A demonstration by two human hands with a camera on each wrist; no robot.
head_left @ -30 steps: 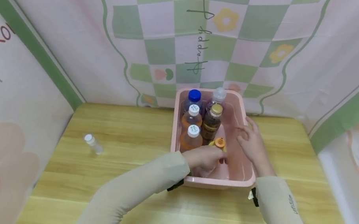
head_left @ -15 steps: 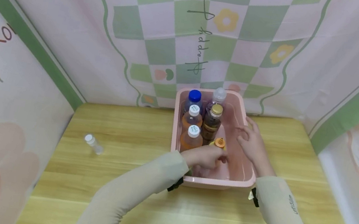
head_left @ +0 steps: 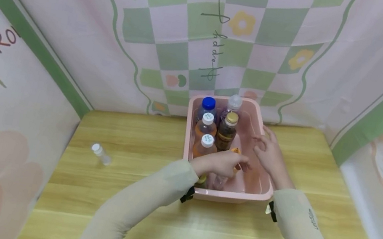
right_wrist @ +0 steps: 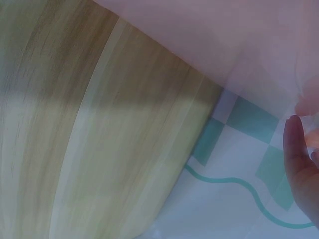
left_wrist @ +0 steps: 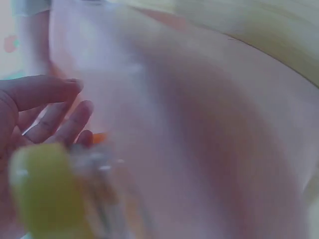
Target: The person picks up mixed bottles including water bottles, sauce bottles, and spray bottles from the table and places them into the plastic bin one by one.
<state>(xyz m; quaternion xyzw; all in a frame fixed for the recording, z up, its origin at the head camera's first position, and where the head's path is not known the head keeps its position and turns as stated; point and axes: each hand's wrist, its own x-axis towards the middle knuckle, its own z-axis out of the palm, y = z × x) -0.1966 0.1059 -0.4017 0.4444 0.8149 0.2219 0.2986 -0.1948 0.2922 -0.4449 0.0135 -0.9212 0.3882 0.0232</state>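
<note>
A pink plastic tub (head_left: 258, 197) holds several bottles. My left hand (head_left: 224, 163) is over its near part, fingers loosely bent, with no thing visible between them in the left wrist view. Beneath and behind it is an orange-topped bottle (head_left: 236, 150), mostly covered. A clear item (head_left: 219, 182) shows below the palm. Near the wrist is a bottle with a yellow-green cap (left_wrist: 47, 189), blurred in the left wrist view. My right hand (head_left: 271, 157) grips the tub's right wall, its digits on both sides of the rim; the right wrist view shows only part of it.
Two white-capped orange bottles (head_left: 205, 149), a blue-capped bottle (head_left: 208, 104), a gold-capped dark bottle (head_left: 226, 134) and a clear-capped purple bottle (head_left: 234, 103) stand in the tub. A small white-capped vial (head_left: 101, 154) lies left on the wooden table (head_left: 141, 140). Curtains surround it.
My left hand has come up and slightly forward from beside the orange-topped bottle, its fingers loosening. More of the clear item and the yellow-green cap shows. The right hand stays on the rim.
</note>
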